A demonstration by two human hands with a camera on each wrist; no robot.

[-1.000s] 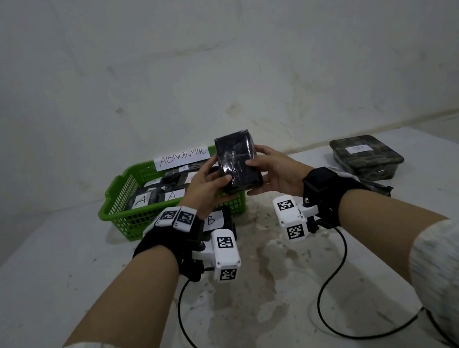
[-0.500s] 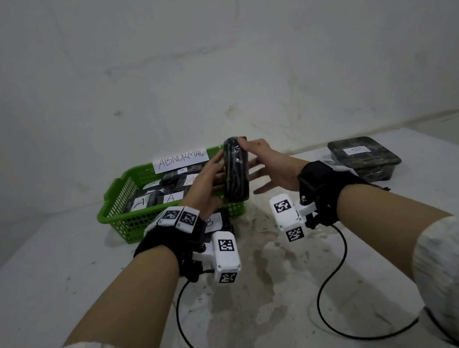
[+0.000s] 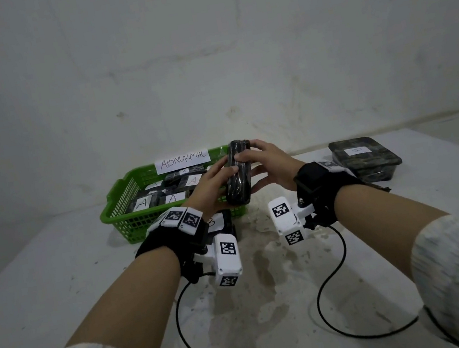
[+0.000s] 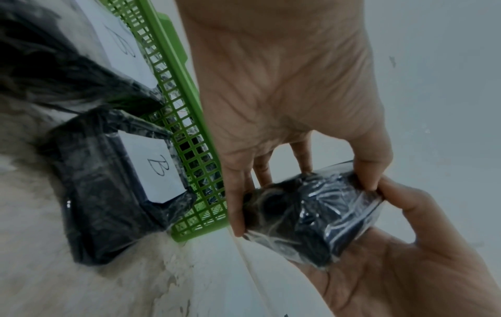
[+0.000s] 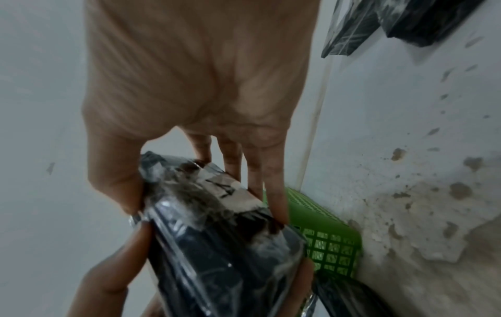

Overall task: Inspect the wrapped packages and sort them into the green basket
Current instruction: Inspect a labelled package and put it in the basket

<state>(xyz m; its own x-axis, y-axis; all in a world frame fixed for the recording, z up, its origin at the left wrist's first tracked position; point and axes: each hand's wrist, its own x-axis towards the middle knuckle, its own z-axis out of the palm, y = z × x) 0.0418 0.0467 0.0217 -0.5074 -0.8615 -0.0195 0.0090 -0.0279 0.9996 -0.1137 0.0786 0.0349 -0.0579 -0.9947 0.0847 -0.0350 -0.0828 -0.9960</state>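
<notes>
Wrapped package [image 3: 238,177] stands on end in the middle of the frame, thin edge toward the camera, pinched between the left hand [image 3: 212,187] fingers and right hand [image 3: 270,166] fingers, just right of the green basket [image 3: 122,199], so the left hand is nearer it.

The black wrapped package [image 3: 238,176] is being turned over between the two hands: a second ago its broad dark face was toward the head camera, now its narrow edge is, and it is leaning with its top tipped away toward the green basket [image 3: 121,193]. The right hand [image 3: 270,166] is shifting from the package's side to reaching across its upper end, fingers over the top. The left hand [image 3: 212,186] is sliding lower, gripping near the bottom.
</notes>
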